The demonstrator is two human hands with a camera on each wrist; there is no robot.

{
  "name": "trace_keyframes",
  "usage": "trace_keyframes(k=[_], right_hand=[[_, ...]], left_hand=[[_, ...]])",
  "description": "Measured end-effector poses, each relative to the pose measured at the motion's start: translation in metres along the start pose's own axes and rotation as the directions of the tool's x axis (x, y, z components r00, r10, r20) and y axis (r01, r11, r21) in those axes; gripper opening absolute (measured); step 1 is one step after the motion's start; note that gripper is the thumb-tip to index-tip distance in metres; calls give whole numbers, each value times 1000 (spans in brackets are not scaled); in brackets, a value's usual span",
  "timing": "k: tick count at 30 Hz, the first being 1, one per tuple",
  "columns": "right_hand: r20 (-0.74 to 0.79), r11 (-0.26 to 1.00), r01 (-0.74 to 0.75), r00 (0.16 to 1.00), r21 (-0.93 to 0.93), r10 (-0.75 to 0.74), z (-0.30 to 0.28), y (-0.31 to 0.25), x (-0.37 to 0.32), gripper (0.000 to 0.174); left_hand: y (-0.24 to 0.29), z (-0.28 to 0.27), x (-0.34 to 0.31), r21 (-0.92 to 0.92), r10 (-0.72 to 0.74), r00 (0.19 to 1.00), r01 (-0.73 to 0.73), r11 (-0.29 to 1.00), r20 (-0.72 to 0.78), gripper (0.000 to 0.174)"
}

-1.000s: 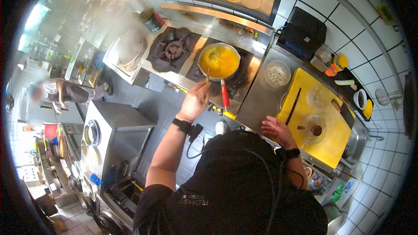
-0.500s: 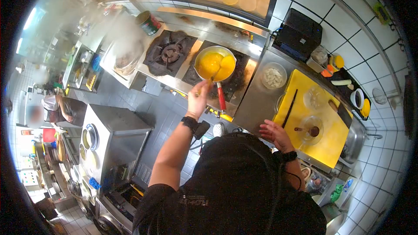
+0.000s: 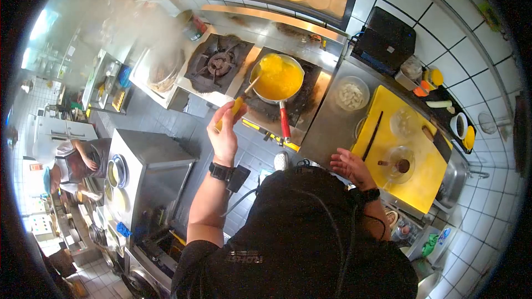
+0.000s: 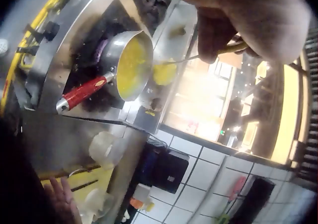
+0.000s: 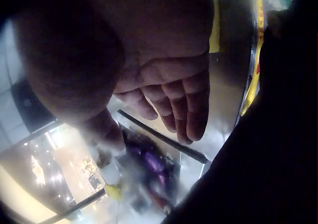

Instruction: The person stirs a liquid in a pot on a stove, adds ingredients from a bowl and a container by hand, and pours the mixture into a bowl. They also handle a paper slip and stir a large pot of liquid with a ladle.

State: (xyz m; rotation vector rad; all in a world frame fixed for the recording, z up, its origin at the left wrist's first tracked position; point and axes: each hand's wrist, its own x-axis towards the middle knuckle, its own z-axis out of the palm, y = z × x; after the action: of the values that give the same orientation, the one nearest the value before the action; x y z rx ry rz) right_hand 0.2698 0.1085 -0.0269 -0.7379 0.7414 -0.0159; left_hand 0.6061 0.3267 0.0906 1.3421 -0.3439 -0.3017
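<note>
My left hand [image 3: 224, 133] grips the yellow handle [image 3: 237, 106] of a spoon, left of the pan. The spoon's bowl, heaped with yellow mixture [image 4: 165, 74], is raised above the steel pan [image 3: 281, 99] in the left wrist view. More yellow mixture [image 3: 282, 82] fills the pan, which sits on a burner with its red handle [image 3: 285, 122] toward the body. My right hand [image 3: 354, 169] hangs with fingers spread beside the yellow board [image 3: 413, 191], holding nothing; its palm and extended fingers [image 5: 197, 107] show in the right wrist view.
A bowl of pale pieces [image 3: 352, 94] stands right of the stove. On the board are a dark stick [image 3: 373, 135], clear bowls and a knife [image 3: 441, 145]. A steaming pot [image 3: 165, 69] stands left; another person [image 3: 77, 163] is at far left.
My left hand has drawn back to the left, and the spoon has risen out of the mixture with a yellow load. My right hand has barely moved. The other person has shifted position.
</note>
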Motion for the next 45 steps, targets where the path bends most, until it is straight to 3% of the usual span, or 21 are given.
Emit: trace_keyframes(k=[4,6,7,9,14,17,20,21,22,24,26,28,31,35,36,38,40,42,43,44,45], right_hand=[[4,1000,10,1000,8,-10,3,-3,0,53],[-3,1000,11,1000,26,-11,0,-1,2,53],[-6,1000,12,1000,29,-12,-2,-1,2,53],[-22,1000,12,1000,24,-12,-1,-1,0,53],[-33,1000,17,999,23,-16,-7,5,-2,53],[-32,999,17,999,40,-16,-14,11,-3,51],[40,996,46,998,77,-49,-29,18,5,51],[81,985,60,994,165,-74,-33,23,5,49],[0,997,38,999,64,-38,-24,18,3,45],[-24,995,3,1000,96,0,-26,19,3,41],[-32,1000,-5,999,11,6,-26,15,5,41],[-29,1000,20,999,-9,-21,-23,12,11,42],[-52,997,47,997,-57,-50,-11,-2,-1,44],[-8,992,115,993,-47,-115,-25,6,1,48],[-8,993,109,994,-43,-110,-27,11,1,48],[-40,997,77,996,-11,-77,-22,12,-2,49],[-47,997,79,996,-22,-80,-23,14,-5,48],[-40,996,74,996,-57,-76,-23,15,-5,48],[-49,997,77,996,17,-76,-25,18,-7,47],[-51,994,74,996,81,-70,-29,21,-7,47],[-45,994,48,998,103,-43,-34,26,-1,50]], left_hand=[[13,4,-6,190,121,990,-133,973,72,28],[17,1,-8,386,297,931,-358,850,211,26],[19,3,-9,384,296,931,-359,851,215,26],[30,8,-11,472,456,830,-558,682,322,21],[25,6,-15,502,494,708,-706,500,505,28],[19,3,-18,545,414,653,-758,359,634,39],[18,-9,-27,599,162,663,-736,316,730,42],[13,-11,-26,552,163,609,-781,292,776,43],[7,-11,-24,500,158,550,-823,268,820,44],[3,0,-21,434,86,494,-824,365,865,32],[-14,11,-8,456,-86,460,-803,384,884,33],[-21,19,5,437,-7,475,-803,405,880,25],[-32,29,12,598,-60,605,-758,262,794,13],[-2,47,-7,516,-166,490,-828,220,856,20],[-4,48,-2,518,-172,490,-826,222,855,20],[-14,46,17,469,4,501,-814,342,866,17],[-26,42,22,520,-34,541,-786,335,840,18],[-21,48,11,568,-245,528,-812,135,813,21],[-16,51,6,476,-143,456,-857,195,879,15],[-11,55,6,512,-130,496,-837,191,859,15],[-5,58,10,477,-70,477,-835,276,876,15]])
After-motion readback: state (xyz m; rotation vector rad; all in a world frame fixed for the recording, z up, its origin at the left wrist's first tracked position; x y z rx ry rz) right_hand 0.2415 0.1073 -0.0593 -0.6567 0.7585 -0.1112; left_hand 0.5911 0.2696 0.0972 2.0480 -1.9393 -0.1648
